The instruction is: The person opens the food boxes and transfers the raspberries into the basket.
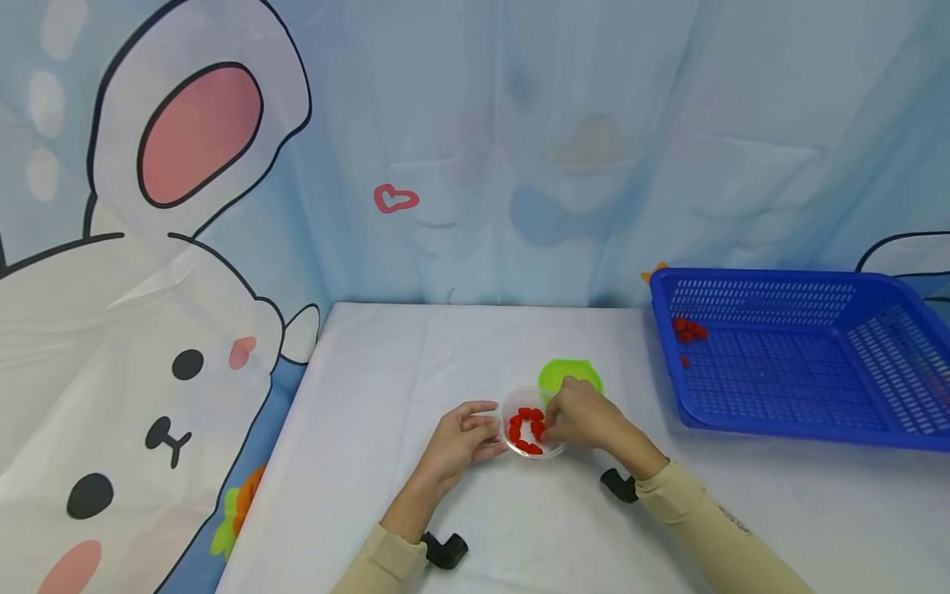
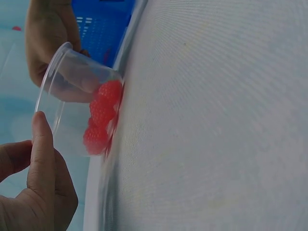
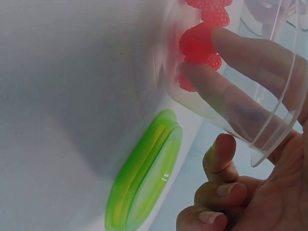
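Cup [image 2: 72, 127] edge touches your relaxed left grip [image 1: 462, 441]; inside, your right grip [image 1: 585, 415] pinches berry [image 3: 196, 43]; basket [image 1: 779, 432] edge well apart, rightward.

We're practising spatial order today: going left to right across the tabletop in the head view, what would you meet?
Left hand, clear plastic cup holding red raspberries, right hand with fingertips inside the cup, blue plastic basket.
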Demonstrator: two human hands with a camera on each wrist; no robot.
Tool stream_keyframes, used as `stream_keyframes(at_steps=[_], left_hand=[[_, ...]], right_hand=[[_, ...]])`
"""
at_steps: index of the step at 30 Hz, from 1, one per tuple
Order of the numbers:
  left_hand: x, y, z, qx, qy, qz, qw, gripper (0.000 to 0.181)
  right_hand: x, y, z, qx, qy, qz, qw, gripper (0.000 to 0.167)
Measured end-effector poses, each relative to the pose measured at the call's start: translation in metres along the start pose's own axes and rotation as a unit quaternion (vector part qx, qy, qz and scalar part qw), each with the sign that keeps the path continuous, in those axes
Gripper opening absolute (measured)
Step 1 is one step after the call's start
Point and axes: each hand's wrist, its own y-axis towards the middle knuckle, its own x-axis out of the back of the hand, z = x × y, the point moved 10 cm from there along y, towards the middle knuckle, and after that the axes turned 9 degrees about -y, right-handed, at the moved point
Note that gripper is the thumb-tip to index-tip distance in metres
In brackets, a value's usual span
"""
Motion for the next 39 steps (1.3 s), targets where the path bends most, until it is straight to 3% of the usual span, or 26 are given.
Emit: stream_keyframes(at_steps=[11,17,26,33,39], left_hand=[[-0.001,0.001,0.000,0.000,0.003,0.000,1.0000,0.036],[0.000,0.000,0.001,0.003,0.000,-0.002,1.0000,0.036],[-0.001,0.000,0.000,0.003,0.002,-0.003,1.0000,0.036],[0.000,0.000,0.001,0.008,-0.001,-0.006,1.0000,0.036],[0.000,-0.001,0.000,0.009,0.000,-0.008,0.9999,0.035]], right_hand=[[0.009,-0.002,0.002,0.061,0.037,-0.036,0.9968,0.011],[0.010,-0.006,-0.006,0.048,0.073,-0.061,0.9943,0.009],[0.023,-0.016,-0.016,0.037,0.123,-0.130,0.9833,0.009],[0.047,-0.025,-0.024,0.034,0.118,-0.178,0.9763,0.013],[0.085,-0.042,-0.031,0.045,0.140,-0.219,0.9646,0.013]])
